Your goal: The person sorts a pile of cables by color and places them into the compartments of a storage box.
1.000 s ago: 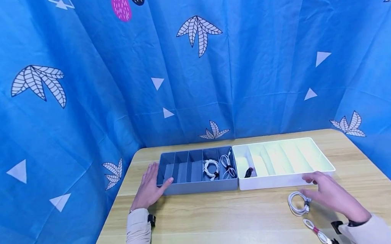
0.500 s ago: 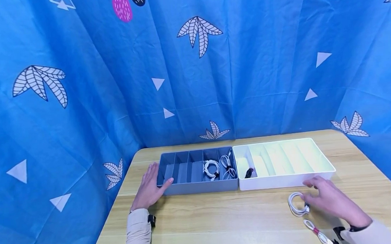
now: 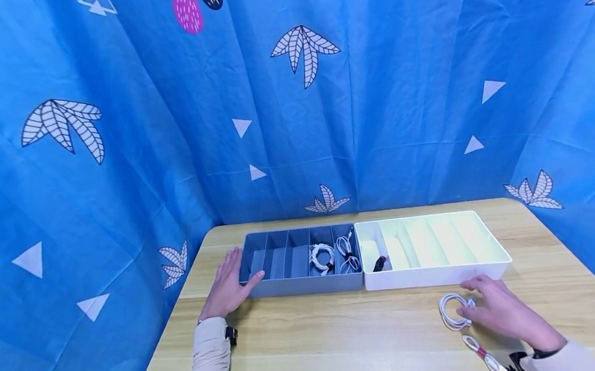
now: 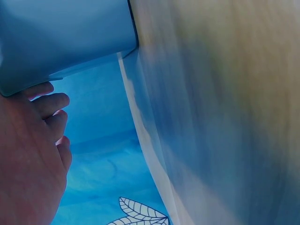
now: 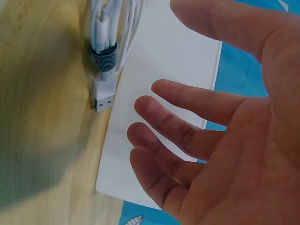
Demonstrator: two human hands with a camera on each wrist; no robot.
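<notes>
My left hand rests at the left end of the grey divided box, thumb over its front rim and the other fingers along its side. In the left wrist view those fingers touch the box's wall. My right hand hovers beside a coiled white USB cable, its thumb overlapping the coil in the head view. The right wrist view shows its fingers loosely bent with nothing between them. There, the cable's dark tie and USB plug lie beyond the fingertips, by the white divided box.
Nearer the front lies a white cable with a red tie, its black end partly behind the right wrist strap. Coiled white cables sit in the grey box's two right compartments. A black item lies in the white box's leftmost compartment. A blue curtain hangs behind.
My right hand has come down and slightly nearer the front, its thumb now over the coiled cable. The left hand has stayed at the grey box.
</notes>
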